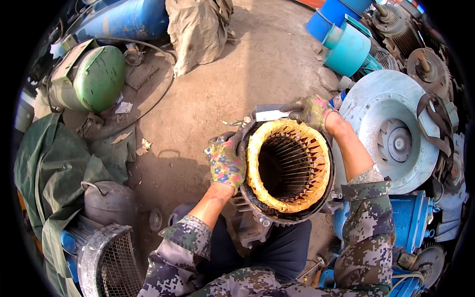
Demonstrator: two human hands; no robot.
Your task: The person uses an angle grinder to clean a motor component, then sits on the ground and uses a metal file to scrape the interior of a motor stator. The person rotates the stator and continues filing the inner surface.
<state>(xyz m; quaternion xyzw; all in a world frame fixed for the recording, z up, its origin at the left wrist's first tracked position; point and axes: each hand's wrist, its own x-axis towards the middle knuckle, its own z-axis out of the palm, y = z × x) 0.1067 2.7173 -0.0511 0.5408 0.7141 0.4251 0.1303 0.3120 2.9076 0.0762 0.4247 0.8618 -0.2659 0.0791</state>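
A motor stator [324,198] stands upright between my knees, its dark open bore ringed by yellow-wrapped winding ends [255,171]. My left hand [225,159], in a patterned, dirty work glove, is closed on the left side of the housing rim. At the far side of the rim, my right hand [314,111], gloved the same way, pinches a flat white strip [271,115]. That strip lies across the far edge of the housing, beside the winding. Its exact kind does not show. Short lead wires [235,123] stick out at the far left of the housing.
On the right stand a large grey fan wheel [354,116], a turquoise motor part [346,49] and blue machine parts [408,218]. To the left are a green tank [99,79], a green tarp [59,158] and a mesh-fronted housing [96,252]. A hose [158,106] curves over the ground.
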